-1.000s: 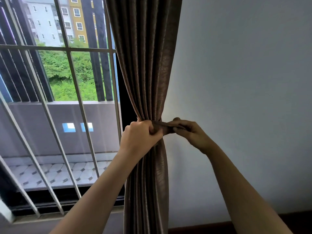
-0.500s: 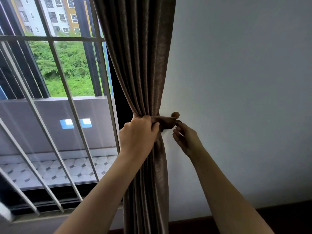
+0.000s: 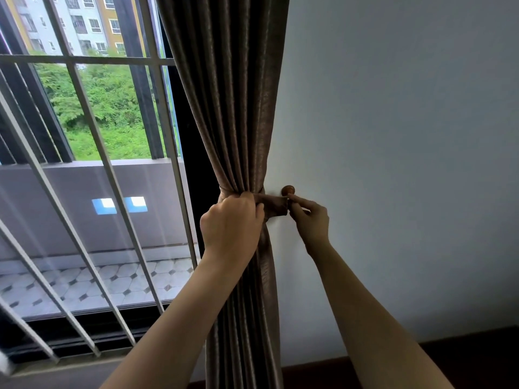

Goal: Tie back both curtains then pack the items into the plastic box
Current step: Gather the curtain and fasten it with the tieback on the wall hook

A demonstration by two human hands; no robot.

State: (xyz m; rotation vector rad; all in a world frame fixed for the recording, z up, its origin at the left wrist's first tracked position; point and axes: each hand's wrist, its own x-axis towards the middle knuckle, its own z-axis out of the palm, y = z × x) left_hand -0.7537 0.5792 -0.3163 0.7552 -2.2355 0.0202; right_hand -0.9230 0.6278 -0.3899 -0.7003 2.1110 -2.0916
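Observation:
A brown pleated curtain [image 3: 236,108] hangs at the window's right edge, gathered at mid-height by a matching brown tieback band [image 3: 273,204]. My left hand [image 3: 231,223] grips the gathered curtain and the band from the front. My right hand [image 3: 310,220] pinches the band's free end just below a round brown wall knob [image 3: 288,189]. Whether the band's loop sits on the knob is hidden by my fingers. The plastic box and the items are out of view.
A window with pale metal bars [image 3: 112,175] fills the left, with a tiled balcony beyond. A plain white wall [image 3: 407,136] is on the right. A dark skirting board [image 3: 463,349] runs along the bottom.
My right hand has carried the tieback's end rightward up to the wall knob. The left hand keeps holding the gathered curtain. The view has shifted slightly.

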